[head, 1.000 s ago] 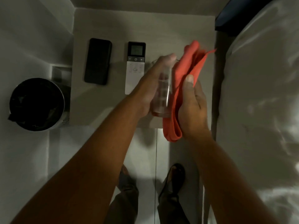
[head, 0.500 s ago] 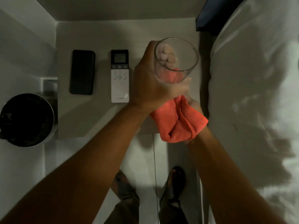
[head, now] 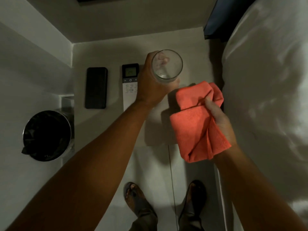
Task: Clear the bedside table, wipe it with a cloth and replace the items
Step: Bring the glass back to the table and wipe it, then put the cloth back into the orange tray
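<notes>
Your left hand [head: 150,87] covers the remote [head: 130,84]'s right edge. Cloth [head: 198,124] hides your right grip's fingers and the counter [head: 106,124]'s near-right corner. Remote display unreadable.

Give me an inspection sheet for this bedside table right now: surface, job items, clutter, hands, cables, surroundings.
Surface: pale bedside table, not cleared.
Job's things: black rectangular phone and white remote control with display lie side by side on it; clear drinking glass held above it; folded orange cloth.
Clutter: nothing seen.
Grippers: left hand grips the glass; right hand holds the cloth.
Cables: nothing seen.
Surroundings: black-lined round bin left, white bedding right.
</notes>
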